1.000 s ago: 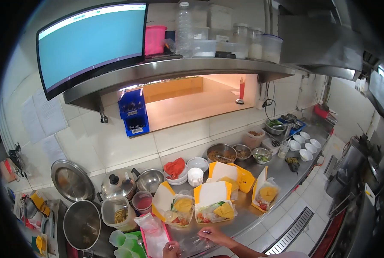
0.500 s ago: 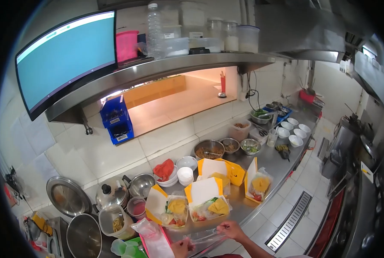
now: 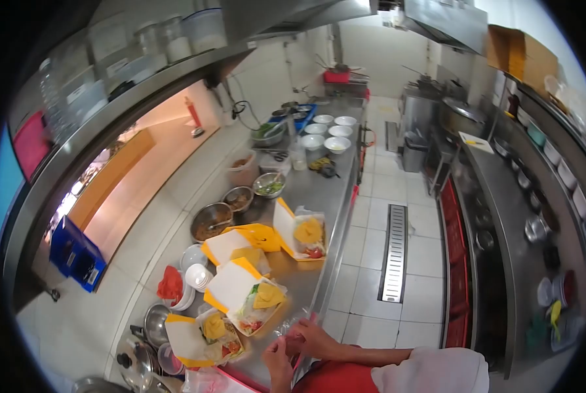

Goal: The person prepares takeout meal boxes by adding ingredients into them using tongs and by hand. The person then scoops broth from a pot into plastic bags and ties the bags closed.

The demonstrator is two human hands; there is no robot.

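Observation:
Close together at the counter's front edge, my left hand [image 3: 278, 363] and my right hand [image 3: 314, 340] are closed on a thin clear plastic bag [image 3: 292, 322]. Its film shows above the fingers. Just beyond stands an open yellow-and-white takeaway box [image 3: 224, 296], holding greens, something red and a yellow crisp piece [image 3: 267, 296]. A second open box [image 3: 185, 337] with similar food sits to its left. Farther along are another filled box [image 3: 286, 226] and a box partly hidden behind the nearer one [image 3: 222, 247].
Metal bowls of food [image 3: 211, 221] line the wall side of the steel counter [image 3: 319, 196]. Several white bowls [image 3: 337, 144] stand at its far end. Stacked white cups [image 3: 198, 278] and a red cloth or bag [image 3: 170, 285] are at left. A floor drain [image 3: 393, 255] runs along the aisle.
The view has swung right, showing the aisle and the opposite counter. My hands have come together from apart, with the clear plastic bag still between them.

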